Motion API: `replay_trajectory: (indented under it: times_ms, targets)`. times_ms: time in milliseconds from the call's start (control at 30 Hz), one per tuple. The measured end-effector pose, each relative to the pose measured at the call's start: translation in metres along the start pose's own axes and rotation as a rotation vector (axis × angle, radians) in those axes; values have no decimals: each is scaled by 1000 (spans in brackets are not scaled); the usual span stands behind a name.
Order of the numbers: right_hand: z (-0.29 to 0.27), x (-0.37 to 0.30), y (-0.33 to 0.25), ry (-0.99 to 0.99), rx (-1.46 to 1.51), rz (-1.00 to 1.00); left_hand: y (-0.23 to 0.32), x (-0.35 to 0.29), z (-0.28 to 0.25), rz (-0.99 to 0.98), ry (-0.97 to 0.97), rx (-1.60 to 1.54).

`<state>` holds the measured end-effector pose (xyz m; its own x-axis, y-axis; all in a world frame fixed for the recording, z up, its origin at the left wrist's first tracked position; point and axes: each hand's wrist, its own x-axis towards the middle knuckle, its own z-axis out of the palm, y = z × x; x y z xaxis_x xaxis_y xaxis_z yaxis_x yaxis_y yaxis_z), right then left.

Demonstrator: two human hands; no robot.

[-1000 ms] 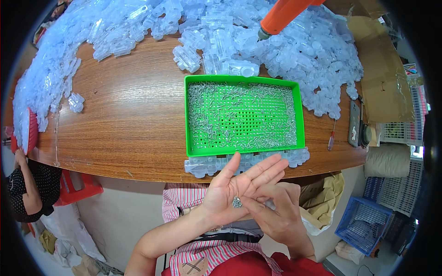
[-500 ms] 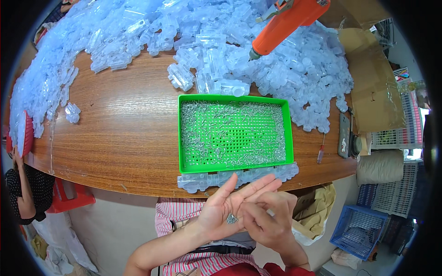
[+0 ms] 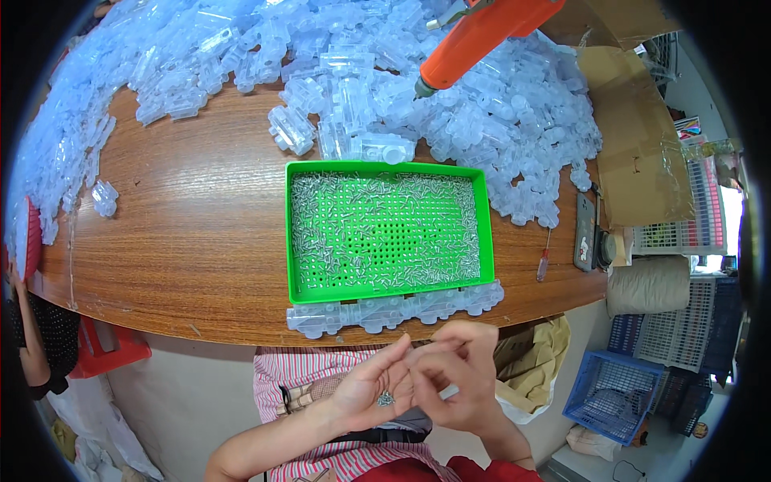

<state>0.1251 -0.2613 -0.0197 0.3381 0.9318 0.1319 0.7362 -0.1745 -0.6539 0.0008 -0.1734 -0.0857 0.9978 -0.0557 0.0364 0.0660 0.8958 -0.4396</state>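
My left hand (image 3: 359, 399) is turned palm up and cupped in front of the table edge. A small heap of silvery screws (image 3: 386, 398) lies in its palm. Over its fingers, my right hand (image 3: 459, 377) has thumb and forefinger closed in a pinch; whatever is between the fingertips is too small to make out. Just beyond the hands stands a green tray (image 3: 485, 225) with a perforated bottom, strewn with many more loose screws (image 3: 309, 189). Along the tray's near side runs a row of clear plastic parts (image 3: 385, 313).
Clear plastic housings (image 3: 498, 136) are heaped across the back. An orange power screwdriver (image 3: 474, 48) hangs above them. A screwdriver (image 3: 543, 265) and a phone (image 3: 585, 233) lie at right, near cardboard (image 3: 642, 153). At far left a person's arm (image 3: 30, 345) reaches toward a red basket (image 3: 32, 241).
The view has shifted, so the table's things sit slightly further left. My left fingers have curled in, and my right hand's pinch has moved up to the left fingertips.
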Motion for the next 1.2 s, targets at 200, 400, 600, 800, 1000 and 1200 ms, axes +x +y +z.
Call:
replay_trajectory:
  times_ms: [200, 400, 600, 800, 1000, 1200]
  targets:
    - [-5, -5, 7, 121, -47, 153, 2, -2, 4, -16, 396, 299]
    - [-9, 4, 4, 146, -349, -43, 5, -5, 7, 8, 432, 360]
    - [12, 20, 26, 204, -199, 10, 15, -16, 22, -33, 408, 275]
    - [23, 25, 34, 180, -287, -86, 36, -48, 12, -102, 269, 280]
    - [29, 18, 39, 162, -314, -124, 36, -57, 1, 25, 87, 89]
    - [25, 21, 36, 154, -386, -167, 38, -56, 17, 40, 226, 298]
